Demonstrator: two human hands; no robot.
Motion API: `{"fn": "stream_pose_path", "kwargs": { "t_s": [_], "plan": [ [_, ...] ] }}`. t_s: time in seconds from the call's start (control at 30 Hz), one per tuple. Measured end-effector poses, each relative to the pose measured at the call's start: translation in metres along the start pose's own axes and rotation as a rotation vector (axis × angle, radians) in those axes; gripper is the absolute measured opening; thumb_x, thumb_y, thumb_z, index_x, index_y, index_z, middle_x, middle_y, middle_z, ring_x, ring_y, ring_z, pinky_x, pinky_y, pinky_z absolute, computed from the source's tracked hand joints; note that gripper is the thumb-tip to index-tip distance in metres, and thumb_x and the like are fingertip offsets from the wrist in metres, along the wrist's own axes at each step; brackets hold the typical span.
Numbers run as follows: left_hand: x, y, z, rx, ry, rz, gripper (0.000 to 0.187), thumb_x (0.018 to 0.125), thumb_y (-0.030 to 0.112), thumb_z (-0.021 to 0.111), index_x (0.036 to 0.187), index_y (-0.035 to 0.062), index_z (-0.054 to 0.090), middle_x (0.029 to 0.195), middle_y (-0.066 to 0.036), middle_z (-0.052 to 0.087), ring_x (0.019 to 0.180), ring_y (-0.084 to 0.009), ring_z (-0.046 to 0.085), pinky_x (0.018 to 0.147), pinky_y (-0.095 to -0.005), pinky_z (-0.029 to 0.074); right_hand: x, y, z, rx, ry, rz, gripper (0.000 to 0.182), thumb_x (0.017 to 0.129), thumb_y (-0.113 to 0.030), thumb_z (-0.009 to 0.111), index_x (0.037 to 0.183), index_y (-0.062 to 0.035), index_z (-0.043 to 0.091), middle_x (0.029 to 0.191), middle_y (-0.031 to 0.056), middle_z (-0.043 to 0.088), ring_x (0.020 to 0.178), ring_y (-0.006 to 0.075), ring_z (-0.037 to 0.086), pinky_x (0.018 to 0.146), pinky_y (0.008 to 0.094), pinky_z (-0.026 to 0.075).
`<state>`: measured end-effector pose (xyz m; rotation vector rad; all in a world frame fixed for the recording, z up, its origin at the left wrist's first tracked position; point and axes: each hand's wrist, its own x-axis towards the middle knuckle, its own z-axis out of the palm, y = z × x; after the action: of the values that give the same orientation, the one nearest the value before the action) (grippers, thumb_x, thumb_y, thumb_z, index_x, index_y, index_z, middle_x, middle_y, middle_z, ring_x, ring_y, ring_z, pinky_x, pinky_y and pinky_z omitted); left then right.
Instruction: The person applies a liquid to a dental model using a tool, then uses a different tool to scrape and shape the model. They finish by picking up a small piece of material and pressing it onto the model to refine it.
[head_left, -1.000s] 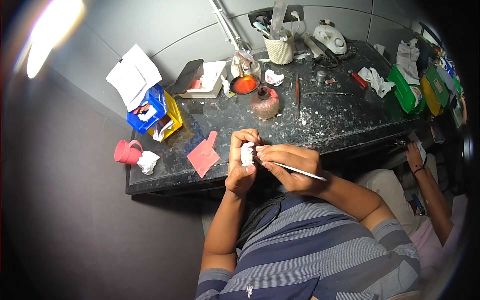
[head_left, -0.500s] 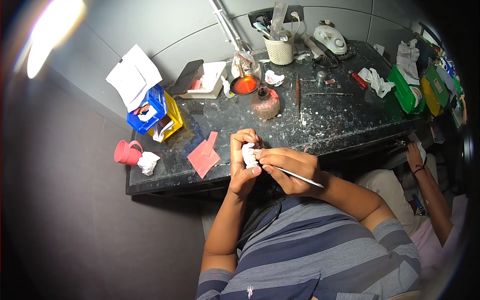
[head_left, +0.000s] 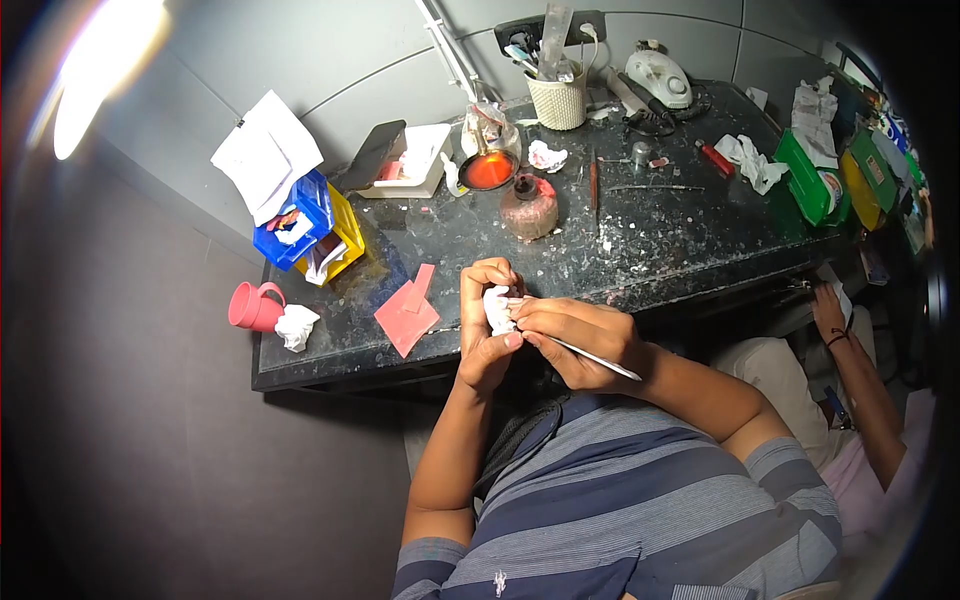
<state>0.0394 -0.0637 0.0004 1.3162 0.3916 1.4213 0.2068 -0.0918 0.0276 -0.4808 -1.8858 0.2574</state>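
Observation:
My left hand (head_left: 486,335) is closed around a small white dental cast (head_left: 498,312), held up in front of the bench's near edge. In my right hand (head_left: 585,340) a thin, pale-handled carving tool (head_left: 605,364) is pinched, its handle slanting down to the right. The right fingertips meet the cast, and the tool's working tip is hidden there. On the bench, left of my hands, lie pink wax sheets (head_left: 406,325), a small strip overlapping a larger square.
The dark bench (head_left: 470,235) carries a burner bottle (head_left: 530,208), a dish of red material (head_left: 489,170), a red-handled tool (head_left: 595,190) and a pink mug (head_left: 256,306). Blue and yellow bins (head_left: 340,240) stand left. Another person's hand (head_left: 830,310) is at the right.
The carving tool's handle end and my right hand have shifted very slightly to the left. My left hand keeps its hold on the cast.

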Motion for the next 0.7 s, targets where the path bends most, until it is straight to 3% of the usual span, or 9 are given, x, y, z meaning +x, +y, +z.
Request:
{"fn": "stream_pose_path", "kwargs": {
  "t_s": [0.37, 0.53, 0.7],
  "plan": [
    [0.003, -0.002, -0.014, -0.083, -0.114, -0.067, 0.067, 0.060, 0.028, 0.068, 0.119, 0.0048, 0.044, 0.112, -0.011, 0.042, 0.104, -0.0206, 0.044, 0.093, -0.0325, 0.038, 0.004, -0.003, -0.009, 0.044, -0.025, 0.060, 0.016, 0.088, 0.002, 0.071, 0.103, 0.0031, 0.068, 0.105, 0.0183, 0.073, 0.093, 0.0304, 0.074, 0.080, 0.0347, 0.060],
    [0.005, 0.009, -0.007, -0.261, -0.116, -0.247, 0.081, 0.053, 0.023, 0.066, 0.126, 0.0035, 0.039, 0.112, -0.015, 0.050, 0.101, -0.0217, 0.052, 0.090, -0.0301, 0.042, 0.013, 0.003, -0.019, 0.112, -0.056, 0.068, 0.013, 0.088, -0.002, 0.072, 0.100, 0.0020, 0.069, 0.100, 0.0168, 0.074, 0.090, 0.0302, 0.075, 0.079, 0.0355, 0.060],
    [0.003, 0.005, -0.015, -0.310, -0.144, -0.280, 0.089, 0.049, 0.022, 0.066, 0.131, 0.0037, 0.036, 0.111, -0.016, 0.052, 0.099, -0.0207, 0.053, 0.087, -0.0268, 0.043, 0.010, 0.006, -0.018, 0.187, -0.121, 0.107, 0.016, 0.087, -0.003, 0.075, 0.102, 0.0003, 0.070, 0.098, 0.0166, 0.074, 0.087, 0.0305, 0.075, 0.078, 0.0353, 0.060]
  ]
}}
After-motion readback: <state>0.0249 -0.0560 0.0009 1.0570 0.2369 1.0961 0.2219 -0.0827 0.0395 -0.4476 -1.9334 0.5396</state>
